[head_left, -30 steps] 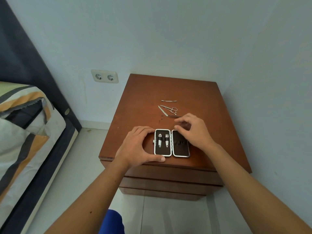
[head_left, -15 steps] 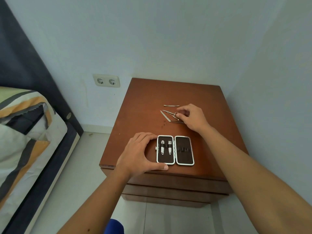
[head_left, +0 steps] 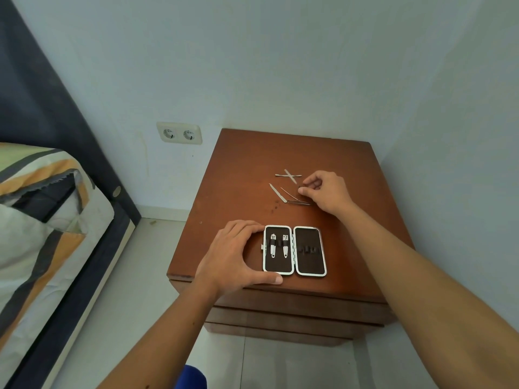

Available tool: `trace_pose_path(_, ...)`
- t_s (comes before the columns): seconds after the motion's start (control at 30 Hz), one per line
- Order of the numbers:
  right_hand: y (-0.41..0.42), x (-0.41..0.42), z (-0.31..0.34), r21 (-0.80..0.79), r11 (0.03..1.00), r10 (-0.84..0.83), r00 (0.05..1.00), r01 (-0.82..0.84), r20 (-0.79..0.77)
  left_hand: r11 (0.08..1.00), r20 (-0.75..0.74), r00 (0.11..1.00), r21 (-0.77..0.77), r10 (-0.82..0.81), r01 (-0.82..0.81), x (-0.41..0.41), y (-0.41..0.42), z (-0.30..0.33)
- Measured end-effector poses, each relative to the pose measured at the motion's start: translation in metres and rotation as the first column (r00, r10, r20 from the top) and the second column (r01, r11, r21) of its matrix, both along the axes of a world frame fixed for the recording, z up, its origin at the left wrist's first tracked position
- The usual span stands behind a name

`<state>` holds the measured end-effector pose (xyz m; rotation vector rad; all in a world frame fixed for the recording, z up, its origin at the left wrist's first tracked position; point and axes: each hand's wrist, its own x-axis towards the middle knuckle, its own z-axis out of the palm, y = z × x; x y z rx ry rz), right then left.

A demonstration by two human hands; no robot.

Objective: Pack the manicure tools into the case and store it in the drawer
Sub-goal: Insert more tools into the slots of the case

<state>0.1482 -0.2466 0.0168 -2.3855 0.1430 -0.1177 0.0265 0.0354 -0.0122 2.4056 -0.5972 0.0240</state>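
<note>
— What do I have on the nightstand point(head_left: 241, 175)?
— I log one case point(head_left: 295, 250), open flat near the front edge, two clippers point(head_left: 279, 245) strapped in its left half; loose steel tools point(head_left: 289, 189) lie scattered behind it.

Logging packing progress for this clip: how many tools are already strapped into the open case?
2. Both sit in the left half of the case, side by side under its strap: one clipper nearer the left hand, the other by the hinge. The right half's loops look unfilled.
</note>
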Motion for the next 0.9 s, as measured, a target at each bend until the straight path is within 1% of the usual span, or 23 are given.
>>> trace_pose_path(0.13, -0.004, -0.008, 0.002, 0.06, 0.998, -0.036, 0.998, 0.033, 0.048, 1.0, -0.001, 1.0, 0.005, 0.002, -0.002, 0.001, 0.0, -0.001)
trace_pose_path(0.3, -0.003, -0.025, 0.012, 0.109, 0.994, -0.016, 0.997, 0.008, 0.074, 1.0, 0.008, 1.0, -0.004, 0.0, 0.0, 0.001, 0.0, -0.002)
trace_pose_path(0.53, 0.008, -0.065, 0.015, 0.159, 0.98, 0.087, 0.979, -0.116, 0.184, 1.0, 0.023, 1.0, -0.011, -0.003, 0.003, 0.0, 0.001, -0.002)
trace_pose_path(0.63, 0.015, -0.078, 0.015, 0.18, 0.971, 0.126, 0.979, -0.156, 0.163, 1.0, 0.015, 1.0, -0.007, -0.003, 0.003, 0.0, 0.0, -0.001)
trace_pose_path(0.77, 0.019, -0.092, 0.011, 0.144, 0.972, 0.163, 0.976, -0.184, 0.145, 1.0, 0.019, 1.0, 0.003, -0.001, 0.001, 0.0, 0.0, -0.001)
trace_pose_path(0.83, 0.02, -0.1, 0.009, 0.094, 0.968, 0.216, 0.963, -0.233, 0.16, 1.0, 0.019, 1.0, 0.001, -0.002, 0.002, 0.0, 0.0, -0.001)
trace_pose_path(0.9, 0.02, -0.105, 0.009, 0.037, 0.952, 0.295, 0.945, -0.303, 0.139, 1.0, 0.015, 1.0, 0.002, -0.004, 0.004, 0.0, 0.0, -0.002)
